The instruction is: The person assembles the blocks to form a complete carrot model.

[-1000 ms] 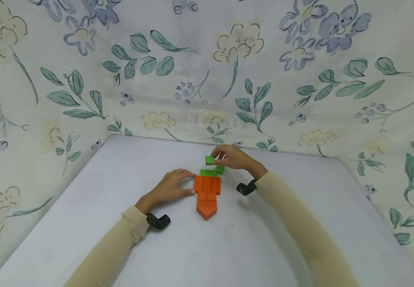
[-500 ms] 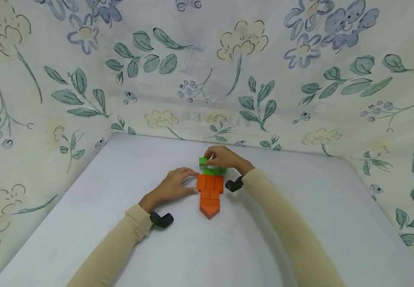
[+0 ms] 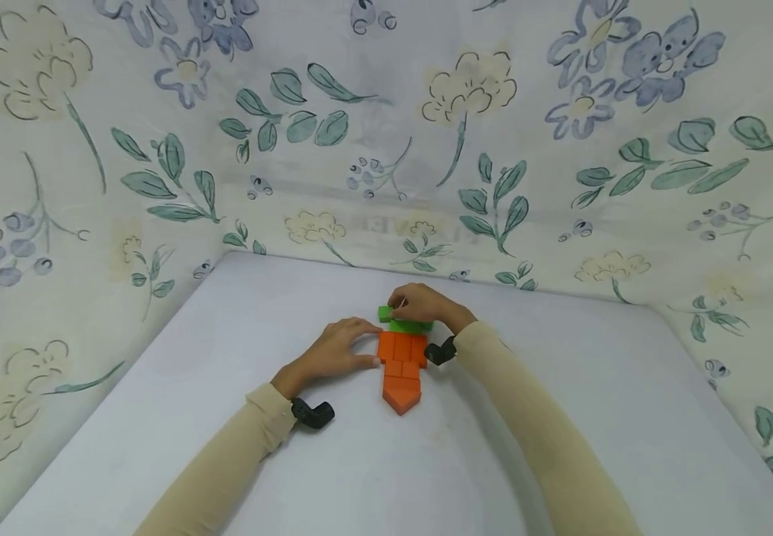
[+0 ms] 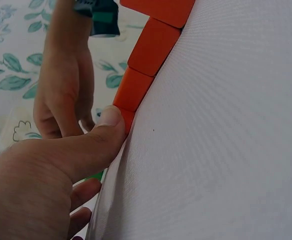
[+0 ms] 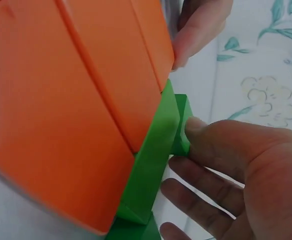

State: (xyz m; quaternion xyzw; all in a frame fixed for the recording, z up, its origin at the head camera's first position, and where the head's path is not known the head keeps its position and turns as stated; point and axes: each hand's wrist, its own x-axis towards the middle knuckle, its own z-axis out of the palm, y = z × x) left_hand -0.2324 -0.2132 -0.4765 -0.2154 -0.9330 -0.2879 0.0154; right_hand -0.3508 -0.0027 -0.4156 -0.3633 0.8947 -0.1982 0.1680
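Observation:
Several orange blocks (image 3: 402,348) lie flat together, narrowing toward a pointed orange block (image 3: 402,396) at the near end. Along their far edge runs a long green block (image 5: 151,160). At its left end, my right hand (image 3: 421,303) pinches a small green block (image 3: 385,314) between thumb and fingers; in the right wrist view this block (image 5: 183,122) stands against the long one. Another green block (image 5: 131,230) sits at the strip's other end. My left hand (image 3: 332,350) rests beside the orange blocks, its thumb (image 4: 111,117) touching their side in the left wrist view.
The blocks lie on a white table (image 3: 359,469). A floral cloth (image 3: 386,149) hangs behind the table and along its sides. Each wrist wears a black device, the left one (image 3: 314,414) near the table and the right one (image 3: 440,351) next to the orange blocks.
My right hand has carried the small green block leftward and then down to the left end of the long green block. My left hand has stayed beside the orange blocks. The head view shifted slightly.

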